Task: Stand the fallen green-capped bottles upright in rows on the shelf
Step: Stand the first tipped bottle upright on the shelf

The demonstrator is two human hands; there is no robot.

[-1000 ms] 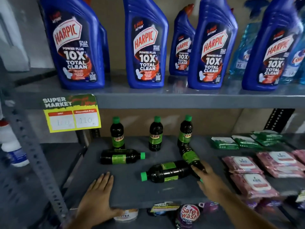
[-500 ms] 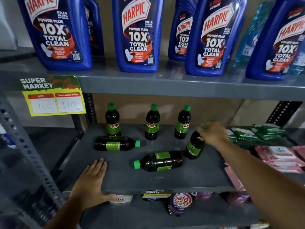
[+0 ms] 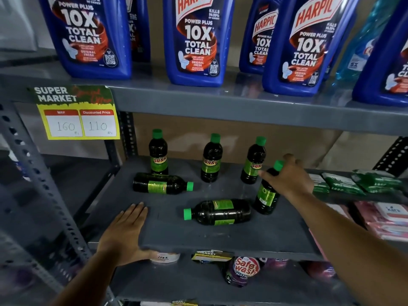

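Three dark green-capped bottles stand upright in a back row on the grey shelf (image 3: 167, 233): left (image 3: 158, 154), middle (image 3: 210, 161), right (image 3: 252, 163). Two more lie on their sides: one behind at the left (image 3: 162, 183), cap pointing right, and one in front at the middle (image 3: 218, 212), cap pointing left. My right hand (image 3: 287, 175) grips the neck of a fourth bottle (image 3: 266, 195), which stands almost upright, slightly tilted, in front of the right back bottle. My left hand (image 3: 125, 235) lies flat, fingers together, on the shelf's front left edge.
Large blue cleaner bottles (image 3: 194, 40) fill the shelf above. A yellow price tag (image 3: 77, 115) hangs from its edge. Green packets (image 3: 344, 183) and pink packets (image 3: 388, 219) lie to the right. A perforated upright (image 3: 44, 191) stands at the left. Pouches (image 3: 241, 270) sit on the shelf below.
My right hand picked up the fallen bottle at the right and raised it from lying to almost upright. My left hand stayed on the shelf edge. The camera moved closer.
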